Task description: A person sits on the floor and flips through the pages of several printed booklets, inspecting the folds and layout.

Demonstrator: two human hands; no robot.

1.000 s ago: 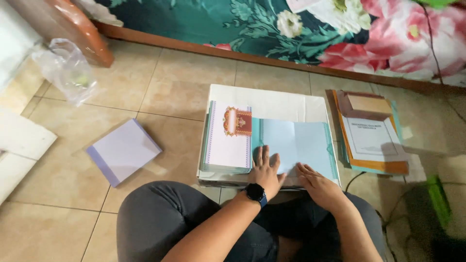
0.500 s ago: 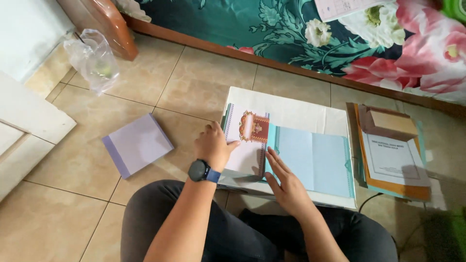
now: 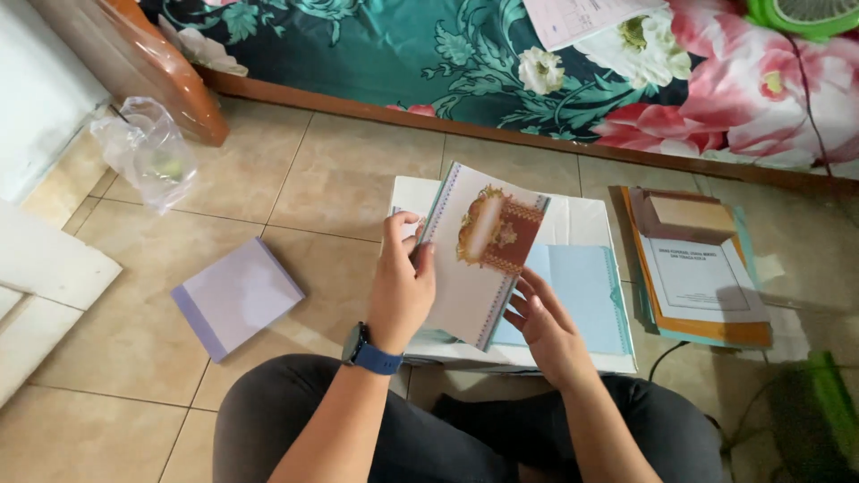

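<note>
My left hand (image 3: 400, 284), with a dark watch on its wrist, grips the left edge of a white booklet (image 3: 474, 259) that has a maroon and gold ornate panel on its cover. The booklet is lifted and tilted above a stack of papers on a white box (image 3: 582, 224). My right hand (image 3: 541, 322) supports the booklet's lower right edge with spread fingers. Under it lies a light blue sheet (image 3: 586, 286) on top of the stack.
A lilac booklet (image 3: 234, 295) lies on the tiled floor at left. A pile of orange and teal folders (image 3: 702, 277) sits at right. A clear plastic bag (image 3: 148, 152) and a wooden leg stand at upper left; a floral bedspread (image 3: 537, 54) runs along the back.
My left hand has taken the ornate booklet off the stack and raised it, tilted. My right hand slid under its right edge. The view has shifted slightly.
</note>
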